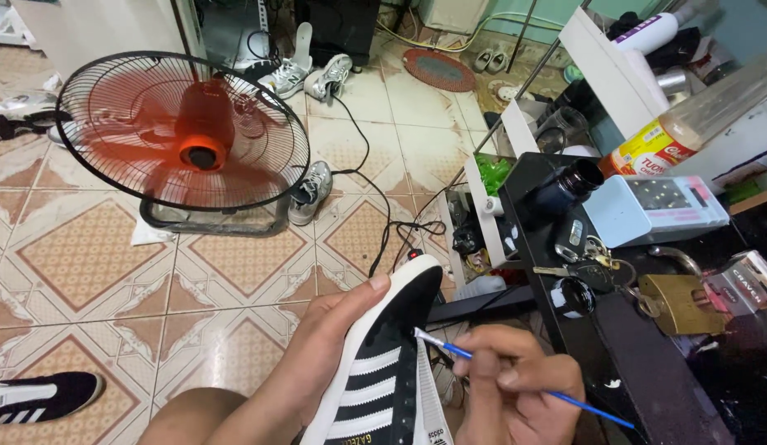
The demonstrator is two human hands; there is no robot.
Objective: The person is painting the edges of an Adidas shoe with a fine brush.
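Shoe [382, 363] first: in the head view we see a black sneaker with white stripes and a white sole edge, held up in the air over the tiled floor [95, 264], just left of the black desk [647, 387]. Our left hand [330, 346] wraps its far side, fingers curled round the upper and the thumb lying across near the toe, so it is closed on the shoe. Our right hand [511, 387] is pinched shut on a thin blue brush [515, 379], whose pale tip touches the white edge of the shoe beside the stripes.

The shoe's long axis runs from the bottom of the picture up and slightly right, toe pointing away from us toward the fan [182, 136], heel end out of sight below the frame.

What could go wrong, as we judge it: the brush tip sits right where white meets black, so a small wobble of either hand could smear colour onto the wrong part. The shoe has no support but one hand — a slack grip would let it tilt under the brush. On the desk, a dark jar [575, 183] and a small round pot [573, 295] stand close to the right elbow's path beside keys [593, 251] and a brass padlock [676, 303]; a careless reach could knock one over.
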